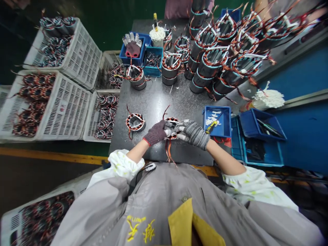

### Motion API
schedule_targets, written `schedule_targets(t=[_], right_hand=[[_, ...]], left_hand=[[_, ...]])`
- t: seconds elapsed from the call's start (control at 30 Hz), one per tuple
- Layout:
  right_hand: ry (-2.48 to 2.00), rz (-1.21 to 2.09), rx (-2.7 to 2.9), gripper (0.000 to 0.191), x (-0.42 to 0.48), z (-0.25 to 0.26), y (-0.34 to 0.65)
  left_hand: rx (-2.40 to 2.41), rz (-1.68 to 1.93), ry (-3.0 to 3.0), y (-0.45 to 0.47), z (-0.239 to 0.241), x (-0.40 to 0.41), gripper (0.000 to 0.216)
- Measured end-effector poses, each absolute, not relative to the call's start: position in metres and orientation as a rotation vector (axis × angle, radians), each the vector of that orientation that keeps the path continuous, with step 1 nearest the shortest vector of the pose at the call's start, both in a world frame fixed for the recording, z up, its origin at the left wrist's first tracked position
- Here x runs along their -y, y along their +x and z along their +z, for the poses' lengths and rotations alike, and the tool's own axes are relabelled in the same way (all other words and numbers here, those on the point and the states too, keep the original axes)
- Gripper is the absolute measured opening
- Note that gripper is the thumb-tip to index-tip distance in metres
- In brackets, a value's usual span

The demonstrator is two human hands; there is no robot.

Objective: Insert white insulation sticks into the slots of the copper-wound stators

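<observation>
- The left hand (156,132), in a dark maroon glove, and the right hand (192,133), in a grey striped glove, meet over a stator (171,128) at the near edge of the dark surface (153,102).
- Both hands pinch the stator's top from either side; red-brown wires hang from it toward the person.
- A second stator (135,122) lies just to the left, untouched.
- A blue tray (217,121) with white bits and a yellow-handled tool sits just right of the right hand.
- White crates (65,109) of stators stand left of the surface.
</observation>
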State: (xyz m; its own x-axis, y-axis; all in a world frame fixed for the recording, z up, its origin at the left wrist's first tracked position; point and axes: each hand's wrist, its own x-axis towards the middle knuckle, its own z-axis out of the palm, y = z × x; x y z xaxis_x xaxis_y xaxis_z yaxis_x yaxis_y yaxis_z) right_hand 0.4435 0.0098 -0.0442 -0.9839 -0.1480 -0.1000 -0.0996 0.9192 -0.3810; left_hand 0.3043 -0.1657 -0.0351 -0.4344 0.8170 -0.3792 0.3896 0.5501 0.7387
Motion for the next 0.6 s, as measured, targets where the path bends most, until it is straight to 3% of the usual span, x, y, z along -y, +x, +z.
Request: schedule_targets(t=[0.17, 0.27, 0.37, 0.53, 0.6], right_hand=[[0.046, -0.352, -2.826, 0.038, 0.017, -0.041, 0.424], [0.217, -0.661, -2.933, 0.03, 0.033, -0.059, 0.434], [0.595, -0.993, -3.023, 0.034, 0.049, -0.083, 0.454], [1.015, -1.537, -2.91, 0.034, 0.06, -0.103, 0.464], [1.004, -1.623, -2.875, 0.033, 0.06, -0.102, 0.461]], left_hand=[[-1.995, 0.955, 0.885, 0.309, -0.045, 0.172, 0.033], [-2.147, 1.148, 0.728, 0.3, -0.053, 0.191, 0.033], [-2.355, 1.178, 0.702, 0.287, -0.057, 0.204, 0.033], [-2.407, 0.859, 0.944, 0.285, -0.05, 0.175, 0.051], [-2.439, 0.653, 1.079, 0.294, -0.045, 0.153, 0.044]])
